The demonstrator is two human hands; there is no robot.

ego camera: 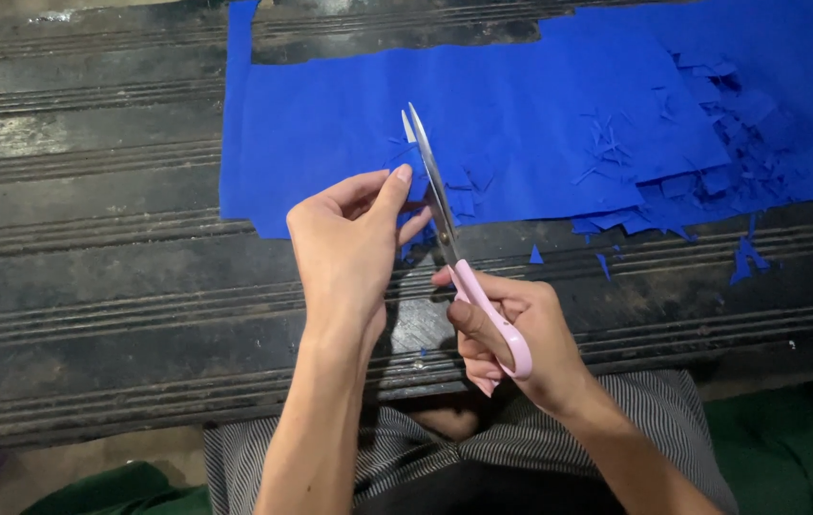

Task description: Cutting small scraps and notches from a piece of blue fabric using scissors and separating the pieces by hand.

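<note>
Left hand (349,243) pinching a small blue fabric piece (413,172), right hand (511,339) gripping pink-handled scissors (454,257), blades seemingly slightly parted, blue cloth sheet (521,124) behind on dark grooved bench (92,267)

desk (92,248) — dark, worn, grooved planks running left to right | on it: large blue fabric sheet (521,114) spread across upper right, its left edge ragged | blue scraps (712,124) heaped on and beside the sheet at right | loose offcuts (746,257) on bare wood below — a few slivers near the front grooves
</note>
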